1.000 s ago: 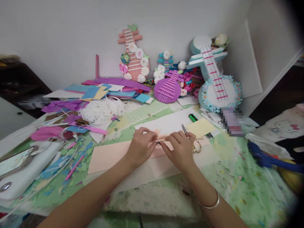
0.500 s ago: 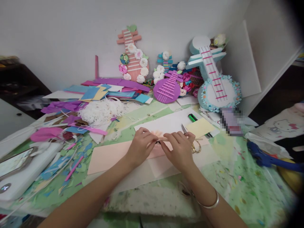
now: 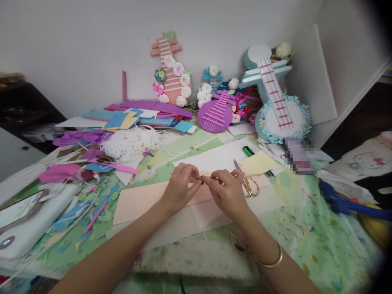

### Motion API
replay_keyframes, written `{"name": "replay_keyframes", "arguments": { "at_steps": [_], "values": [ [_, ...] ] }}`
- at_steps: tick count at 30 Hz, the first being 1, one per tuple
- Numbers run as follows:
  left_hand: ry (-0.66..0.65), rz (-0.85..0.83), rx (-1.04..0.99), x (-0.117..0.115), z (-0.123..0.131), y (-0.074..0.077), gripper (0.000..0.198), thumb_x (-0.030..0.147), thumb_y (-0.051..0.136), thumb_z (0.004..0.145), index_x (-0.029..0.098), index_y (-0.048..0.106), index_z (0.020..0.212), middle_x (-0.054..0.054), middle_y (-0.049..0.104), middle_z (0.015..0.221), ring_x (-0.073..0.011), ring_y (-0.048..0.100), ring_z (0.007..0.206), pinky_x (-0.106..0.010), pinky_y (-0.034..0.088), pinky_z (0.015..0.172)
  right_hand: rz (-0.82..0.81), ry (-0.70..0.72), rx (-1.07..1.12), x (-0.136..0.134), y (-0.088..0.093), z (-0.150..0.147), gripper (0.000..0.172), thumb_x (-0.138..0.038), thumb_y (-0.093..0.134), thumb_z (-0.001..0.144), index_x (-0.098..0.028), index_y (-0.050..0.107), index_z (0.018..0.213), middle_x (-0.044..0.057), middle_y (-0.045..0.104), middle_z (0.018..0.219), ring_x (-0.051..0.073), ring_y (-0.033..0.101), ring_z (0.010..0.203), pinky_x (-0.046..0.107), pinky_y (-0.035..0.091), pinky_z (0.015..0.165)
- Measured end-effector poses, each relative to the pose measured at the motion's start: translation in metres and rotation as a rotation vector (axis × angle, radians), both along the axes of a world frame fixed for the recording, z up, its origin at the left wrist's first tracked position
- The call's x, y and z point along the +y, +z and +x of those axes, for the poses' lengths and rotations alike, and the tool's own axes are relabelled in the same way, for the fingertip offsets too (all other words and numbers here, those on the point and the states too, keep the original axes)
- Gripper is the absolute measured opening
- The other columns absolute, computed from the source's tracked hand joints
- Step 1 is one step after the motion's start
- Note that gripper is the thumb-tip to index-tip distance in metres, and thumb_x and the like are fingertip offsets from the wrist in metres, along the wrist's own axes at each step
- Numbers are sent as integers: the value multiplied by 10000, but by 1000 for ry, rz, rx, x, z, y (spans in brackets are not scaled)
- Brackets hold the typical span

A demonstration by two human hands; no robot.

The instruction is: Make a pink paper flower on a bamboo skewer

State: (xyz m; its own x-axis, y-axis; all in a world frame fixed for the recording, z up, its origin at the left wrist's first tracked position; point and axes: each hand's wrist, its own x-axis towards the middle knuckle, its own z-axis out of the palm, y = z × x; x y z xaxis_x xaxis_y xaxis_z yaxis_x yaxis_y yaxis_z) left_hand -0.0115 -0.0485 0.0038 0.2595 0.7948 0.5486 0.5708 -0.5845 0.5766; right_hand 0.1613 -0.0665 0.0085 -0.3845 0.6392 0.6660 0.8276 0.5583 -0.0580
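Observation:
My left hand (image 3: 180,185) and my right hand (image 3: 228,190) meet fingertip to fingertip over the middle of the table. Between them they pinch a small piece of peach paper (image 3: 206,173), mostly covered by the fingers. Under the hands lies a long peach sheet (image 3: 137,202), partly over a pale translucent sheet (image 3: 180,228). Gold-handled scissors (image 3: 251,188) rest just right of my right hand, their blades partly hidden by it. A white sheet (image 3: 211,153) is spread behind the hands, with a yellow paper (image 3: 259,163) to its right.
Decorated lute-shaped crafts, one purple (image 3: 215,116) and one light blue (image 3: 283,116), stand at the back. A white string heap (image 3: 131,143) and paper scraps (image 3: 107,200) fill the left. A green cutter (image 3: 248,151) lies behind; a blue tool (image 3: 343,202) sits right.
My right hand has shifted slightly left and its fingers have closed in toward the left fingertips. Less of the peach paper shows, and more of the scissors' handles is visible.

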Motion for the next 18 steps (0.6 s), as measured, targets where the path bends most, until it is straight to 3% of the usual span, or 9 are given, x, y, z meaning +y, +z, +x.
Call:
{"name": "replay_keyframes", "arguments": {
  "at_steps": [9, 18],
  "values": [
    [38, 245, 103, 1, -3, 4, 92, 254, 624, 786, 191, 561, 764, -10, 616, 709, -168, 538, 797, -321, 452, 769, 19, 15, 63, 2, -1, 3, 136, -172, 537, 855, -231, 647, 910, 0, 642, 804, 80, 516, 673, 321, 222, 733],
    [-38, 134, 78, 3, -4, 14, 69, 216, 599, 777, 184, 549, 813, -26, 628, 731, -167, 555, 758, -303, 450, 705, 24, 18, 92, 2, 1, 7, 133, -205, 534, 865, -237, 659, 898, 2, 650, 822, 77, 528, 674, 324, 225, 740]
  ]
}}
